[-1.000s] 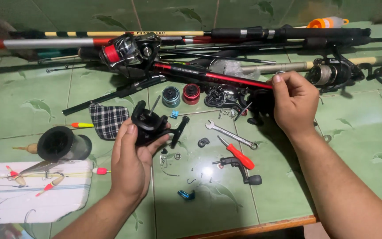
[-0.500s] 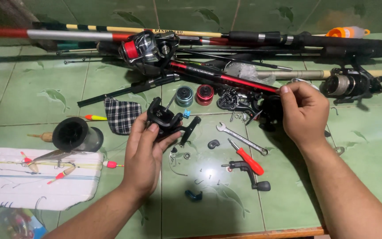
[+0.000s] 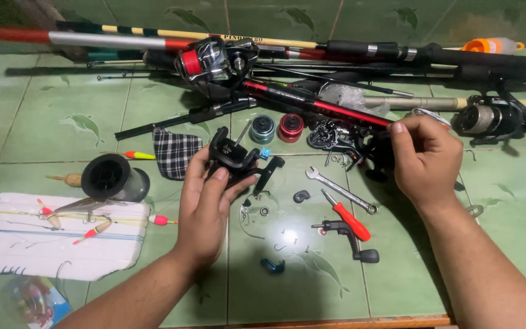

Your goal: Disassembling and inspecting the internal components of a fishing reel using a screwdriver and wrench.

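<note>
A left hand [image 3: 205, 204] grips a black baitcasting reel [image 3: 234, 159] over the green tiled floor [image 3: 62, 128]; the right hand [image 3: 424, 159], fingers closed, pinches a small dark part beside the red-handled screwdriver [image 3: 349, 219] and wrench [image 3: 341, 190]; fishing rods [image 3: 312, 103] lie beyond

Green glazed tiles [image 3: 50, 122] cover the whole surface — each printed with a pale leaf-like motif, split by thin grout lines. A wooden edge [image 3: 336, 321] runs along the bottom. Light is dim, with soft reflections.
</note>
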